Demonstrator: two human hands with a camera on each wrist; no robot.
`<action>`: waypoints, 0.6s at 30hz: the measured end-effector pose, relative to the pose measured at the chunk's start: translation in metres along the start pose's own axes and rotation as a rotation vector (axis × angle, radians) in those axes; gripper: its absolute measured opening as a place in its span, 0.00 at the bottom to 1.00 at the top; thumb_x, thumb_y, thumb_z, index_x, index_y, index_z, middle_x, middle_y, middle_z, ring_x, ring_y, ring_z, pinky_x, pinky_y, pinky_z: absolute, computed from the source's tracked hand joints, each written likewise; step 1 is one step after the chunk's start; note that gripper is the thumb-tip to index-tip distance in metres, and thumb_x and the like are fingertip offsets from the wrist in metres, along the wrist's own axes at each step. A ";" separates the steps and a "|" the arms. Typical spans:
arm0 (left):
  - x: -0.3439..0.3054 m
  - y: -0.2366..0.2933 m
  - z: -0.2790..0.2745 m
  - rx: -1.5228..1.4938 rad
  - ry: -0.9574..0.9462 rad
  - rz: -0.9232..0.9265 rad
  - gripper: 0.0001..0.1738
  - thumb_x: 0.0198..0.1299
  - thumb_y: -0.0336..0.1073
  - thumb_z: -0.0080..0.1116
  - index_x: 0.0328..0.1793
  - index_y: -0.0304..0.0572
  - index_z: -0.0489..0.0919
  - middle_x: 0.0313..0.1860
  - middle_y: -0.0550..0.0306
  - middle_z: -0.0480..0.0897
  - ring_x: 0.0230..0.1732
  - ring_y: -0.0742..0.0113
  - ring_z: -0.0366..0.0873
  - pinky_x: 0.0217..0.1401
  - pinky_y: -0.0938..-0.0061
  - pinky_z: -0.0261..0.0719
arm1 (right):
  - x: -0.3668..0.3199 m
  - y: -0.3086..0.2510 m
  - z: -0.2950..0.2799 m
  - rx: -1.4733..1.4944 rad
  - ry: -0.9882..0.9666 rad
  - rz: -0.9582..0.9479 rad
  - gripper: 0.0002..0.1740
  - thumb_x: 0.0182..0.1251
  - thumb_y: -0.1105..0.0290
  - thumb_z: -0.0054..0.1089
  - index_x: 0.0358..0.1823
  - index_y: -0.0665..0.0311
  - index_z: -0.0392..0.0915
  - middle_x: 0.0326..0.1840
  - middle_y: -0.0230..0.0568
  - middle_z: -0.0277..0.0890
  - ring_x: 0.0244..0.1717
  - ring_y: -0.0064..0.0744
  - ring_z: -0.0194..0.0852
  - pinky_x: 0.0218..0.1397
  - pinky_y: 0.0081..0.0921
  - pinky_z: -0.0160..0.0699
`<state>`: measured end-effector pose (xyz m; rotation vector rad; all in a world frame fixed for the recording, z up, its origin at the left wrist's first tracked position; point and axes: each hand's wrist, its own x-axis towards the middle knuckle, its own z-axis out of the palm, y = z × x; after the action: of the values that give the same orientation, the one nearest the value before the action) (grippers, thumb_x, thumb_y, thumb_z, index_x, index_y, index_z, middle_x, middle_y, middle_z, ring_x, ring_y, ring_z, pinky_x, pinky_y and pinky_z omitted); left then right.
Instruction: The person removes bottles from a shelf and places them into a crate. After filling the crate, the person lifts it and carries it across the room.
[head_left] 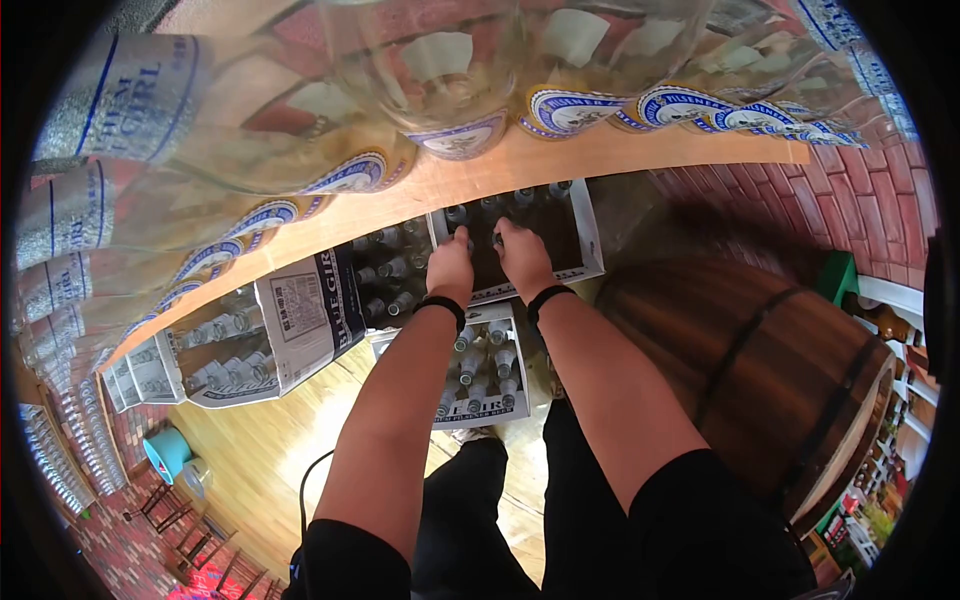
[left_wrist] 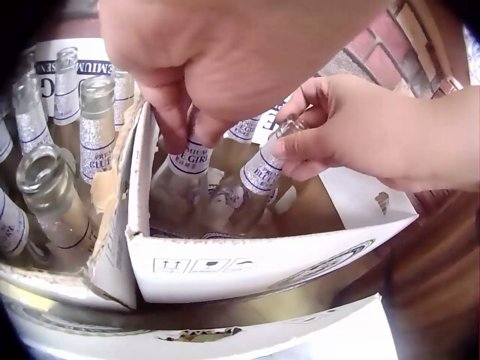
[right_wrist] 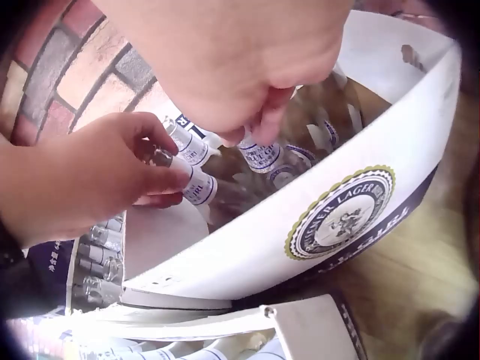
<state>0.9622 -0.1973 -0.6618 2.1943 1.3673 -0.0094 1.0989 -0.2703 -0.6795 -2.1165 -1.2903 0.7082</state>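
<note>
Both hands reach down into a white cardboard beer box (left_wrist: 247, 270). In the head view my left hand (head_left: 450, 270) is at the box's left side and my right hand (head_left: 523, 262) is just to its right. The left hand grips the neck of a clear glass beer bottle (left_wrist: 178, 180), its fingers covering the mouth. A second beer bottle (left_wrist: 259, 174), leaning slightly, has its neck pinched between the right hand's thumb and fingers. Silver labels with blue print wrap both necks. Other bottles stand behind them along the box's far side; the lower bodies are partly hidden.
Another box of bottles (head_left: 480, 408) sits in front, near the feet. To the left are more bottle boxes (head_left: 300, 310). A wooden barrel (head_left: 740, 370) stands at the right. Above the hands runs a wooden shelf (head_left: 640, 150) lined with bottles.
</note>
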 end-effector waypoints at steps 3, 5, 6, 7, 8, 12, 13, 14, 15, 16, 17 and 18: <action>0.005 -0.005 0.005 0.027 -0.032 0.007 0.12 0.64 0.28 0.61 0.52 0.40 0.75 0.45 0.35 0.86 0.48 0.31 0.83 0.50 0.43 0.82 | 0.006 0.002 0.003 0.019 0.010 -0.024 0.15 0.62 0.79 0.66 0.50 0.63 0.77 0.47 0.55 0.84 0.51 0.61 0.83 0.52 0.50 0.83; 0.006 -0.004 0.003 0.031 -0.025 -0.002 0.15 0.64 0.28 0.60 0.56 0.39 0.76 0.47 0.34 0.85 0.50 0.31 0.83 0.53 0.44 0.82 | 0.004 0.002 0.003 0.017 -0.003 -0.020 0.17 0.60 0.80 0.68 0.51 0.63 0.76 0.48 0.55 0.84 0.52 0.61 0.82 0.51 0.50 0.83; 0.003 -0.004 0.003 0.029 -0.029 -0.001 0.15 0.64 0.28 0.60 0.56 0.39 0.76 0.47 0.34 0.85 0.50 0.31 0.83 0.53 0.44 0.82 | 0.001 0.000 0.002 0.020 0.048 -0.037 0.19 0.60 0.80 0.66 0.53 0.62 0.76 0.51 0.54 0.83 0.52 0.61 0.82 0.51 0.50 0.84; -0.002 -0.003 -0.001 -0.006 0.009 -0.003 0.17 0.64 0.25 0.56 0.60 0.40 0.76 0.51 0.35 0.84 0.53 0.32 0.83 0.54 0.45 0.83 | -0.003 -0.005 -0.001 0.026 0.101 -0.053 0.21 0.60 0.80 0.65 0.56 0.61 0.77 0.53 0.54 0.82 0.52 0.61 0.82 0.52 0.50 0.84; -0.007 0.000 -0.007 -0.039 0.047 -0.001 0.20 0.65 0.23 0.51 0.64 0.40 0.76 0.54 0.36 0.83 0.55 0.34 0.83 0.56 0.47 0.83 | -0.010 -0.011 -0.007 0.029 0.108 -0.045 0.21 0.60 0.80 0.65 0.56 0.61 0.77 0.53 0.54 0.82 0.52 0.61 0.82 0.52 0.50 0.84; -0.081 0.040 -0.059 -0.185 0.076 0.127 0.30 0.59 0.23 0.57 0.71 0.39 0.72 0.65 0.33 0.76 0.62 0.32 0.78 0.62 0.48 0.80 | -0.076 -0.071 -0.061 0.033 0.201 0.264 0.26 0.60 0.76 0.65 0.63 0.59 0.76 0.55 0.54 0.81 0.53 0.61 0.82 0.55 0.50 0.83; -0.105 0.055 -0.078 -0.222 0.041 0.119 0.32 0.57 0.23 0.60 0.71 0.38 0.71 0.67 0.33 0.74 0.63 0.31 0.76 0.65 0.48 0.78 | -0.093 -0.088 -0.078 0.101 0.267 0.329 0.27 0.60 0.75 0.66 0.63 0.59 0.76 0.55 0.53 0.81 0.54 0.61 0.81 0.56 0.51 0.82; -0.129 0.065 -0.093 -0.197 0.015 0.130 0.32 0.57 0.23 0.61 0.71 0.36 0.71 0.65 0.33 0.75 0.63 0.31 0.75 0.66 0.48 0.76 | -0.112 -0.105 -0.091 0.174 0.365 0.364 0.26 0.61 0.74 0.66 0.62 0.60 0.76 0.55 0.53 0.81 0.54 0.60 0.81 0.56 0.50 0.82; -0.155 0.075 -0.109 -0.172 -0.005 0.140 0.32 0.57 0.24 0.62 0.71 0.34 0.71 0.63 0.34 0.76 0.63 0.31 0.74 0.68 0.47 0.74 | -0.133 -0.124 -0.105 0.247 0.465 0.391 0.24 0.62 0.74 0.65 0.61 0.61 0.76 0.54 0.53 0.81 0.55 0.59 0.81 0.57 0.49 0.81; -0.180 0.089 -0.127 -0.181 -0.022 0.159 0.31 0.57 0.24 0.62 0.69 0.34 0.71 0.62 0.34 0.77 0.64 0.32 0.74 0.68 0.47 0.73 | -0.152 -0.145 -0.124 0.327 0.515 0.413 0.22 0.63 0.74 0.65 0.59 0.62 0.77 0.53 0.53 0.81 0.54 0.58 0.80 0.56 0.48 0.80; -0.204 0.102 -0.145 -0.190 -0.035 0.181 0.30 0.58 0.24 0.62 0.68 0.33 0.72 0.60 0.34 0.77 0.64 0.32 0.73 0.69 0.47 0.72 | -0.169 -0.166 -0.144 0.409 0.570 0.426 0.20 0.63 0.74 0.65 0.57 0.63 0.77 0.52 0.53 0.81 0.53 0.57 0.80 0.56 0.48 0.80; -0.228 0.109 -0.158 -0.261 -0.072 0.165 0.28 0.58 0.26 0.63 0.67 0.34 0.73 0.60 0.35 0.78 0.63 0.33 0.74 0.67 0.47 0.72 | -0.185 -0.193 -0.178 0.464 0.578 0.449 0.18 0.63 0.74 0.64 0.55 0.64 0.77 0.49 0.51 0.81 0.51 0.54 0.80 0.54 0.45 0.80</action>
<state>0.9000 -0.3508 -0.4141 2.0584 1.0792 0.1418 1.0292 -0.3963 -0.3928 -2.0053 -0.3073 0.4512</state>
